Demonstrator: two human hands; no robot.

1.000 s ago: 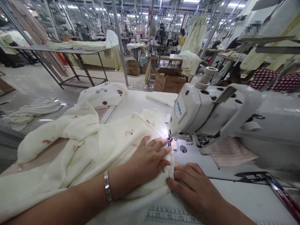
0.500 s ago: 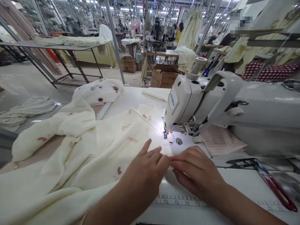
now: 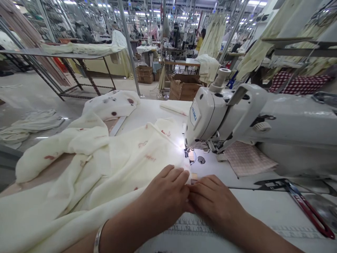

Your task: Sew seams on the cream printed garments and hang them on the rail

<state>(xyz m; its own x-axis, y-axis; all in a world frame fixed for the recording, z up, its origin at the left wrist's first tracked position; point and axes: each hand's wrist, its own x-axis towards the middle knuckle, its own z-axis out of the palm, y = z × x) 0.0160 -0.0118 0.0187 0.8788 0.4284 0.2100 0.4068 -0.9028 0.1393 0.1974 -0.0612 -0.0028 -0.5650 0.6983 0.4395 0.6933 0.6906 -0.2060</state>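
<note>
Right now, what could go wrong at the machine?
The left hand and right hand sit close in front of the presser foot, so fingers could stray too near it. The cream fabric lies bunched in loose folds to the left, and its drag might pull the edge askew.

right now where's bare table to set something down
Bare tabletop lies between your right hand and the red-handled scissors, and behind the cream cloth, beside the folded strip. It's crowded around the needle.
</note>
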